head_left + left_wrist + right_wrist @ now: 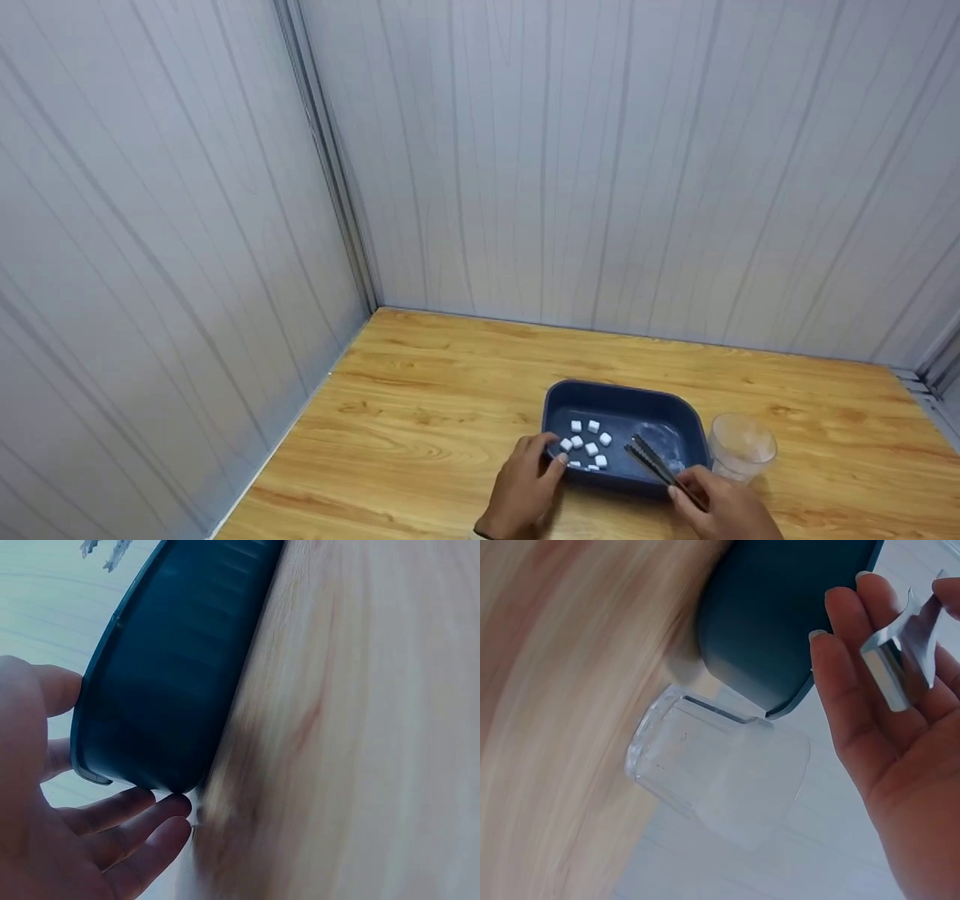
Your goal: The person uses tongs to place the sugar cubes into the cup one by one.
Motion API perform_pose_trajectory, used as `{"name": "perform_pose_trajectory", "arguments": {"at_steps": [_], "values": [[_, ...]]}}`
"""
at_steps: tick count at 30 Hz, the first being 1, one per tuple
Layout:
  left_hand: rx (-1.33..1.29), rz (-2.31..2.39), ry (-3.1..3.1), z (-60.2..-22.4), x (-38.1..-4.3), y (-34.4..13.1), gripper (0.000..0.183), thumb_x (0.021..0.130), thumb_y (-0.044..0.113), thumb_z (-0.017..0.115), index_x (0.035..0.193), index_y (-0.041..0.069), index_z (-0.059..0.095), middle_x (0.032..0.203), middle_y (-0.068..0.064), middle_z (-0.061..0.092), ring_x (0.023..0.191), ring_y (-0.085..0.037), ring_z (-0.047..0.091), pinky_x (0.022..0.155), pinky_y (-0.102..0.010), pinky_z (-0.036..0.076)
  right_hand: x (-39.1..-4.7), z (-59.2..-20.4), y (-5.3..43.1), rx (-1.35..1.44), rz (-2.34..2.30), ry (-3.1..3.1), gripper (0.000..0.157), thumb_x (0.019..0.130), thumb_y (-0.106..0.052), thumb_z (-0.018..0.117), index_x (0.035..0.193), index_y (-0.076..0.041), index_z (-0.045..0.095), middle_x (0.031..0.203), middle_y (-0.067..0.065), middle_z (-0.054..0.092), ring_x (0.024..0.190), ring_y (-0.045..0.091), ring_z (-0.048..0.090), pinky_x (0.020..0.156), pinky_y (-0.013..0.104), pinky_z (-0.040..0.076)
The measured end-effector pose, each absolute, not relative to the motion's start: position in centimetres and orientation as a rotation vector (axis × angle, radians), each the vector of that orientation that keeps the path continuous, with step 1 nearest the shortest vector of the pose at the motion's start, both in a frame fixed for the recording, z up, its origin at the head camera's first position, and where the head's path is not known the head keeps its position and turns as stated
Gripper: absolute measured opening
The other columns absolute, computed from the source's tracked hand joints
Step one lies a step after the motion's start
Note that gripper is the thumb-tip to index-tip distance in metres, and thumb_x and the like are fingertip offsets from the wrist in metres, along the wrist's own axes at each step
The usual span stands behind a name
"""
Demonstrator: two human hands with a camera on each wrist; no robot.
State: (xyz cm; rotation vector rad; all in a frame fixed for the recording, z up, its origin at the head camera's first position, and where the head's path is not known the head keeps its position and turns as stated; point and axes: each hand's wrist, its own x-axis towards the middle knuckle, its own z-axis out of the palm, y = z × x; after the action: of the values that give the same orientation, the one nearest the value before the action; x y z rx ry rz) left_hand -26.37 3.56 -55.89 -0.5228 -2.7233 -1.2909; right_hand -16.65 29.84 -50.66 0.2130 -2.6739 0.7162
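My left hand holds the near left corner of a dark blue tray, thumb over the rim. In the left wrist view its other fingers lie against the outer wall. Several small white cubes are gathered in the tray's left half. Metal tongs are gripped by my right hand at the near right corner. Their serrated tips hang parted over the tray with nothing between them. The folded end of the tongs shows by the palm in the right wrist view.
A clear cup stands upright close to the tray's right side. Everything stands on a wood-grain table, with pale panelled walls behind and to the left.
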Motion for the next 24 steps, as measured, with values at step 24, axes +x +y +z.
{"name": "perform_pose_trajectory", "arguments": {"at_steps": [24], "values": [[-0.52, -1.289, -2.742, -56.1, -26.4, 3.5, 0.041, 0.091, 0.05, 0.048, 0.123, 0.026, 0.055, 0.12, 0.005, 0.051, 0.111, -0.013, 0.05, 0.091, -0.04, 0.041, -18.1, -49.6, 28.8, 0.113, 0.731, -2.656, 0.01, 0.08, -0.023, 0.073, 0.082, -0.023, 0.063, 0.07, -0.021, 0.056, 0.063, 0.001, 0.05, 0.06, 0.027, 0.044]]}}
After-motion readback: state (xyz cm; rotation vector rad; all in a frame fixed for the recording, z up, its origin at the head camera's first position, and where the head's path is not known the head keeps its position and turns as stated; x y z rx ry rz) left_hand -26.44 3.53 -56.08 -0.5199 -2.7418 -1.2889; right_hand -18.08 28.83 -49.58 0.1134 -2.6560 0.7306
